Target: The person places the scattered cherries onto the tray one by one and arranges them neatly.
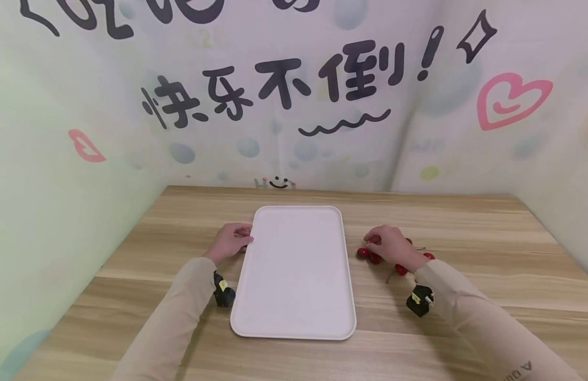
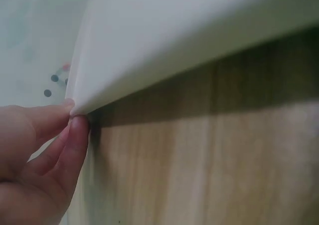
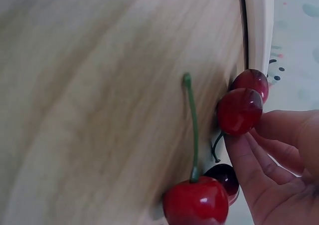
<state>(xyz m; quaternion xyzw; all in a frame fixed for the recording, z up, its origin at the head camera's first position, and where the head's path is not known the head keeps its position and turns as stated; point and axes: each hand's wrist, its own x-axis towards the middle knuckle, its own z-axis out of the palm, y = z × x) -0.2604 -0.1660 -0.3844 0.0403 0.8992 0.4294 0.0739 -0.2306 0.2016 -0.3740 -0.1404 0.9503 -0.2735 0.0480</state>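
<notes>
A white rectangular tray (image 1: 294, 296) lies flat in the middle of the wooden table. My left hand (image 1: 241, 238) is at its left rim, about halfway up. In the left wrist view its thumb and a finger (image 2: 77, 135) pinch the rim's edge (image 2: 149, 50). Several red cherries (image 1: 374, 258) with green stems lie on the table just right of the tray. My right hand (image 1: 375, 241) is curled over them. The right wrist view shows its fingertips (image 3: 244, 155) curled against one cherry (image 3: 239, 110), with another cherry (image 3: 197, 202) and its stem lying nearer.
The table (image 1: 465, 233) stands in a corner, with printed walls close on the left, back and right. Bare wood lies on both sides of the tray and along the front edge. A small black device (image 1: 420, 300) is strapped to each wrist.
</notes>
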